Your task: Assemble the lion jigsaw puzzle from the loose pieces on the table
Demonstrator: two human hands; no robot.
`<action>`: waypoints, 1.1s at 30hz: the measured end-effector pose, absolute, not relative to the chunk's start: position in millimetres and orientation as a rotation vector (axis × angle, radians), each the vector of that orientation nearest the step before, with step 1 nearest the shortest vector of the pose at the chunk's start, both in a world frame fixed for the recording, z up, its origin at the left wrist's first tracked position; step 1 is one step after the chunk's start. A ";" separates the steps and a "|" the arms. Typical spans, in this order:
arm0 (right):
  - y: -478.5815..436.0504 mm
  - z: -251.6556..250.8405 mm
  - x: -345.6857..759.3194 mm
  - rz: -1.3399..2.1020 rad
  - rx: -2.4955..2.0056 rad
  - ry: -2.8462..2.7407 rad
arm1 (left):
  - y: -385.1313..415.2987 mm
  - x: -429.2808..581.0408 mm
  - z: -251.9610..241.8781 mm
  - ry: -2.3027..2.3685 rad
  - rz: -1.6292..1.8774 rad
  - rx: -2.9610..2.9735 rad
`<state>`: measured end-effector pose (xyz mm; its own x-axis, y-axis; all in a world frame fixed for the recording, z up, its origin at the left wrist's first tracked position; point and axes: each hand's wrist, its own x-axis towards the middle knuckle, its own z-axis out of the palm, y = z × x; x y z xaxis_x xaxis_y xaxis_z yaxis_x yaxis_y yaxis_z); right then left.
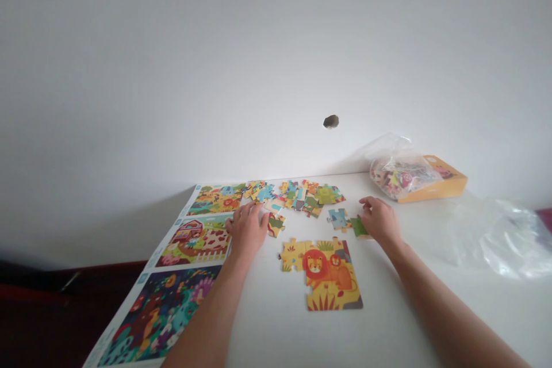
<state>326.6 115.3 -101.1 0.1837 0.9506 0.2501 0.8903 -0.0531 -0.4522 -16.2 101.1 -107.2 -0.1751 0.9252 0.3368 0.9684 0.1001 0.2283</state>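
Person's L hand (248, 229) is palm-down w/ fingers loosely spread, over the R edge of the printed sheet (209, 240). Brown-green puzzle pc (276, 225) lies just beside the L thumb; can't tell if they touch. R hand (379, 219) has fingers curled, w/ green puzzle pc (359, 228) partly under it; can't tell if it's pinched or only covered. Blue puzzle pc (338, 219) sits immed. left of the green one, btwn the hands but nearer the R; can't tell if those two are joined.

Joined lion section (330, 282) lies flat on the white table (276, 336), closer to the person than either hand, btwn the forearms, well apart from the fingers. Its L side is stepped, w/ tabs along the top edge. Heap of loose pcs (297, 192) is beyond the hands, toward the wall (241, 69), its L end nr the L fingertips.

Beyond the R hand: orange box (452, 183) w/ clear bag of pcs (401, 175) on it. Crumpled clear plastic (513, 241) lies to the R of the R forearm.
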 end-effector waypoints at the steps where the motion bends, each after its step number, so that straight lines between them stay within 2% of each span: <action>1: 115.2 -99.9 327.5 0.138 -1.965 -1.723 | 100.9 -15.8 -106.5 -2.248 -0.610 -1.950; 4: 114.0 -92.3 333.0 0.120 -2.027 -1.744 | 100.3 -14.1 -104.5 -2.242 -0.608 -1.960; 10: 108.0 -72.7 349.5 0.301 -2.293 -1.850 | 100.2 -12.4 -103.2 -2.231 -0.619 -1.974; 16: 106.4 -77.3 348.3 0.325 -2.319 -2.006 | 99.6 -9.6 -98.9 -2.190 -0.679 -1.954; 19: 107.9 -83.2 341.4 0.277 -2.302 -1.978 | 90.3 2.2 -88.7 -1.961 -0.821 -2.083; 21: 108.0 -86.3 336.1 0.226 -2.280 -1.947 | 79.1 15.7 -80.5 -1.631 -0.885 -2.423; 24: 105.9 -89.2 326.7 0.086 -2.187 -1.929 | 60.1 39.5 -72.4 -1.136 -0.722 -2.936; 26: 103.4 -90.5 318.7 0.007 -2.027 -1.977 | 50.0 52.9 -70.9 -0.975 -0.523 -3.159; 30: 98.7 -93.2 302.5 0.040 -1.707 -2.146 | 39.1 65.1 -71.6 -0.992 -0.309 -3.350; 33: 97.6 -94.7 295.5 0.071 -1.702 -2.175 | 32.9 63.5 -71.5 -1.084 -0.295 -3.359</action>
<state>295.5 97.6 -94.7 -0.1967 0.9452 0.2607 0.9261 0.2664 -0.2673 63.5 32.9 -71.5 0.8065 0.5903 0.0327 0.5252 -0.7409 0.4186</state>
